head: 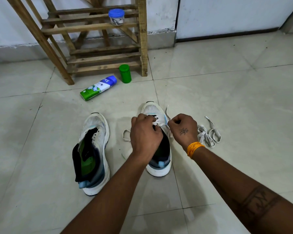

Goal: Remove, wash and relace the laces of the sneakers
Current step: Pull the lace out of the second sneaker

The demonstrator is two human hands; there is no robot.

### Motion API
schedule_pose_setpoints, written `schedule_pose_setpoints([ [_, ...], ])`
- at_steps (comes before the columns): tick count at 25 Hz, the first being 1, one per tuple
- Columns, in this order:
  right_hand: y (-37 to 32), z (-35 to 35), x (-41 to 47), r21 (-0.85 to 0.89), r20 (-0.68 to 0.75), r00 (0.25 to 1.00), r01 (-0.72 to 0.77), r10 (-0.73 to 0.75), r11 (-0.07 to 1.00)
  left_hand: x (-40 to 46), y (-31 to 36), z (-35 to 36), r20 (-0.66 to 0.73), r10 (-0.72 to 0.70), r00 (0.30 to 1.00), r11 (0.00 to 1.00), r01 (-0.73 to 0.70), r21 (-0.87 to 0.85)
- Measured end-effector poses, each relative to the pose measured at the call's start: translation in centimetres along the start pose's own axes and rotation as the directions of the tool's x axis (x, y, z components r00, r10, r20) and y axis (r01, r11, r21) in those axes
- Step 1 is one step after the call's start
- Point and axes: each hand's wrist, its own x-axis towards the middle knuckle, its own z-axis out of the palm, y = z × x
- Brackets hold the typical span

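Right shoe point(156, 141): on the floor, lace point(156, 121) only through the far eyelets.
Left hand point(145, 134): curled, pinching the lace.
Right hand point(184, 129): fisted on the other strand.
Technique: even ends — flat, untwisted.
Left shoe point(94, 149): unlaced; spare lace point(208, 134) right.

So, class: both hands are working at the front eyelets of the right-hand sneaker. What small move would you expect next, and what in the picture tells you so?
Probably a pull to draw the lace snug through the front eyelets. Both the left hand and the right hand pinch it over the right-hand sneaker, only its lowest rows are laced, and slack loops lie on the floor. The other sneaker has no lace; a loose lace lies at the right.
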Motion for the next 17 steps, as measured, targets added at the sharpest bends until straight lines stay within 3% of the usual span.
schedule_pose_setpoints([
  [4, 1.6, 0.7, 0.7, -0.13, 0.063, 0.998, -0.007, 0.016, 0.992, 1.5, 0.3, -0.1, 0.17, 0.1, 0.98, 0.971, -0.133, 0.197],
  [8, 2.6, 0.8, 0.8, -0.16, 0.075, 0.997, 0.012, 0.0, 0.987, 1.6, -0.1, 0.2, 0.179, 0.114, 0.977, 0.958, -0.156, 0.239],
  [12, 1.3, 0.2, -2.0, -0.022, -0.087, 0.955, 0.282, -0.283, 0.959, 1.6, -0.8, 0.2, 0.184, 0.145, 0.972, 0.958, -0.184, 0.221],
  [14, 0.9, 0.3, -3.8, -0.021, -0.017, 0.92, 0.39, -0.391, 0.92, 1.8, -0.9, 0.0, 0.205, 0.152, 0.967, 0.959, -0.195, 0.206],
  [17, 1.1, 0.8, -4.3, -0.106, 0.088, 0.914, 0.404, -0.396, 0.909, 2.3, -1.0, 0.0, 0.225, 0.149, 0.963, 0.975, -0.181, 0.13],
])
